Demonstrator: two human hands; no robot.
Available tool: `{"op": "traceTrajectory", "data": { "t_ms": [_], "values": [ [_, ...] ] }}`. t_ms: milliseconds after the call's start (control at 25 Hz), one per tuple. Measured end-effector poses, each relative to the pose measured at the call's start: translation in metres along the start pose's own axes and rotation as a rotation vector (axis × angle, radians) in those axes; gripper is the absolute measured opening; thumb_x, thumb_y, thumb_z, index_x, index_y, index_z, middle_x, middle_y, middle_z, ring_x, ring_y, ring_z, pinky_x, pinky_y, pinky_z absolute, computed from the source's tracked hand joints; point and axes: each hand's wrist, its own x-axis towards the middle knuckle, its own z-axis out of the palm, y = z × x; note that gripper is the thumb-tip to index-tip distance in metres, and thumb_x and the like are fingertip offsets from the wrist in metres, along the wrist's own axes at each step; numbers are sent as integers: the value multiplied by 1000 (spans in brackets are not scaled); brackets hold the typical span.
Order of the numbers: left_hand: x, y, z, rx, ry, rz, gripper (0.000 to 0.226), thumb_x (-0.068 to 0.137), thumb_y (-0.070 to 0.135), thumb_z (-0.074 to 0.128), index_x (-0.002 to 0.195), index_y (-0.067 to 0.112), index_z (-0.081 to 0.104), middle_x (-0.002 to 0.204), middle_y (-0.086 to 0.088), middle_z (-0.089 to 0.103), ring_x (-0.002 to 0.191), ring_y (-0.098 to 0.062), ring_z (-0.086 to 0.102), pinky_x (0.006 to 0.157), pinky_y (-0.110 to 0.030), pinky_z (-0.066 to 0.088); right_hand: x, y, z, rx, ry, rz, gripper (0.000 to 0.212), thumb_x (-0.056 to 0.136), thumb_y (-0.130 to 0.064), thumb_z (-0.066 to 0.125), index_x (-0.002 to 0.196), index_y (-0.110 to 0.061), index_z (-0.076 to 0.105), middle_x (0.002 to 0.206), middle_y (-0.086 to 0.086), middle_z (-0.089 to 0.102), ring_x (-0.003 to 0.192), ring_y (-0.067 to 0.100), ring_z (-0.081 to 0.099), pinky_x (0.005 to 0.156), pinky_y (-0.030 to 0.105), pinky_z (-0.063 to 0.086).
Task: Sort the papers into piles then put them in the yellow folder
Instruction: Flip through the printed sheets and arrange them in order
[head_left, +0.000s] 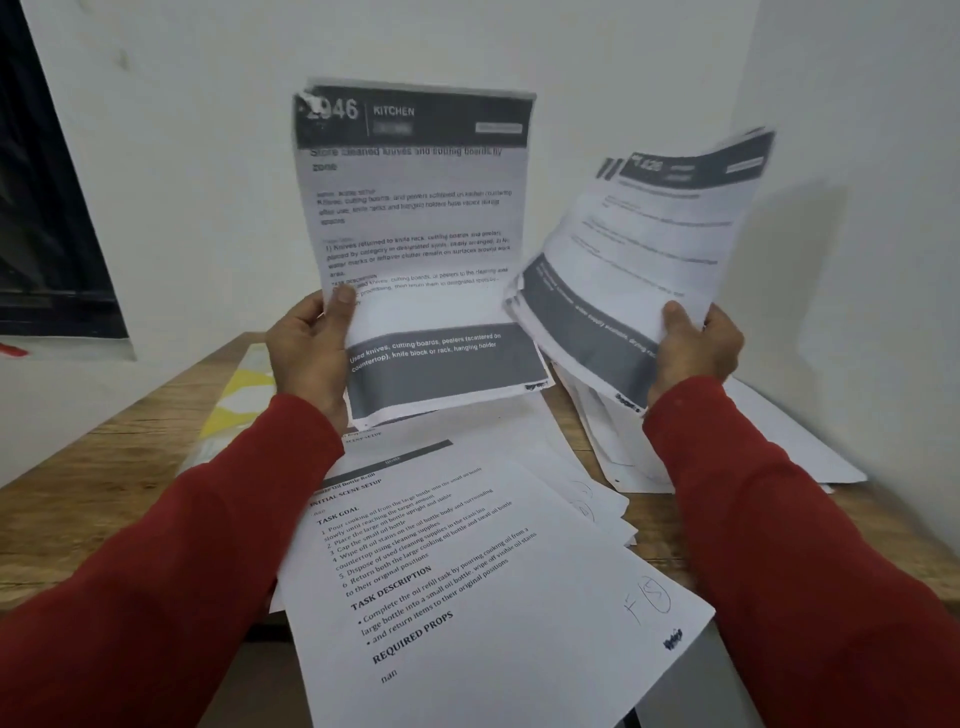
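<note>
My left hand grips the lower left edge of a printed sheet headed "KITCHEN", held upright above the table. My right hand grips a small bundle of similar grey-banded sheets, tilted to the right. On the table below lies a fanned pile of white papers, the top one hanging over the front edge. Another pile of sheets lies at the right under my right arm. The yellow folder lies flat at the table's left side, partly hidden by my left hand and sleeve.
The wooden table stands in a corner between white walls. A dark window frame is at the far left. More white sheets spread toward the right wall.
</note>
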Motion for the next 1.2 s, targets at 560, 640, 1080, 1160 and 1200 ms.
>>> {"op": "traceTrajectory", "data": {
  "t_ms": [560, 640, 1080, 1160, 1200],
  "values": [
    [0, -4, 2, 153, 7, 59, 9, 92, 28, 71, 96, 21, 67, 97, 3, 74, 85, -12, 71, 81, -31, 58, -55, 1, 26, 146, -754, 74, 19, 91, -8, 71, 110, -5, 72, 102, 10, 77, 88, 25, 73, 82, 40, 61],
    [-1, -6, 2, 227, 1, 62, 19, 90, 33, 73, 102, 24, 61, 103, 6, 72, 93, -11, 71, 84, -28, 56, -57, 3, 26, 159, -789, 92, 25, 90, -9, 72, 115, -7, 71, 106, 10, 77, 93, 26, 73, 85, 39, 60],
    [2, -19, -5, 365, -181, -62, 36, 79, 28, 80, 110, 14, 69, 104, -1, 76, 96, -19, 73, 91, -41, 57, -63, 3, 28, 131, -912, 190, 23, 103, -22, 51, 118, -15, 66, 103, 4, 75, 94, 22, 71, 88, 41, 57],
    [2, -19, -4, 347, -197, -65, 35, 81, 29, 81, 111, 14, 69, 105, -2, 76, 96, -21, 73, 92, -44, 57, -62, 7, 29, 86, -926, 179, 23, 101, -22, 53, 120, -16, 66, 112, 6, 75, 104, 27, 70, 95, 47, 55],
    [3, -19, -4, 346, -197, -61, 36, 81, 29, 81, 112, 14, 69, 105, -2, 76, 96, -20, 73, 92, -44, 57, -62, 7, 29, 71, -931, 171, 24, 100, -20, 56, 121, -17, 66, 113, 7, 75, 106, 29, 70, 95, 47, 56]
  ]
}}
